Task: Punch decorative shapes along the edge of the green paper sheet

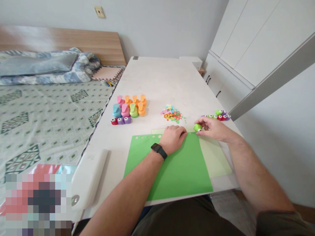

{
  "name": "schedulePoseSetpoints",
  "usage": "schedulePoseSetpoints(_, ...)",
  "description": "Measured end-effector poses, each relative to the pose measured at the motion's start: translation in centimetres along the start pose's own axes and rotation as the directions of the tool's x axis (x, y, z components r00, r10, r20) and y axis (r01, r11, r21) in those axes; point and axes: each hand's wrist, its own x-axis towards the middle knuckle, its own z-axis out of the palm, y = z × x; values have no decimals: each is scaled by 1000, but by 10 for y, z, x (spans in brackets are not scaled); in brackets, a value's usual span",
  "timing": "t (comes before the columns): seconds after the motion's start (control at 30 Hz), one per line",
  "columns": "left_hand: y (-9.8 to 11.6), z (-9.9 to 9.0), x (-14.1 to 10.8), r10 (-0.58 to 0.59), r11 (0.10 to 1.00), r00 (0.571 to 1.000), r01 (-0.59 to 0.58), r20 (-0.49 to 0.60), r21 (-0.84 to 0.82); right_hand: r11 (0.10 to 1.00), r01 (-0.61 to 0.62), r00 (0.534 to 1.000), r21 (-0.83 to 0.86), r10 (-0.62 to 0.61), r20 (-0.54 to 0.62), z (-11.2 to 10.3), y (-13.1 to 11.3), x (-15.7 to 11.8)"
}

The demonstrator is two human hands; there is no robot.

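Punch [197, 127]: small, glossy, bright green, rounded, white knob; at the far edge of the green sheet, near its right corner. Right hand [212, 128]: thumb and fingers pinched on the punch. Left hand [173, 137]: apart from the right, laid on the green sheet [179, 170], fingers bent; cannot tell whether they grip the edge. Sheet: flat, smooth, matte paper, one; five larger holes in a row left of the hand. Beneath, one pale sheet [215, 157]. Confetti [171, 113]: loose heap, multicoloured, uncountable. Large punches [125, 110], smooth, plastic-looking: eight, two rows of four. Small punches [120, 121] before them: three, one red, two purple.
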Motion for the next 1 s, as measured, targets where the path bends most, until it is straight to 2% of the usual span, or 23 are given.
schedulePoseSetpoints(0.33,-1,3,1,10,1000,1000,-10,-14,-12,1000,-28,997,-4,29,75,8,1,0)
schedulePoseSetpoints(0.57,-1,3,1,8,1000,1000,-8,-8,-19,1000,0,1000,-31,0,-7,6,2,2)
schedulePoseSetpoints(1.0,-3,4,2,25,999,999,-26,-26,-19,987,29,996,-157,-16,87,5,-1,2)
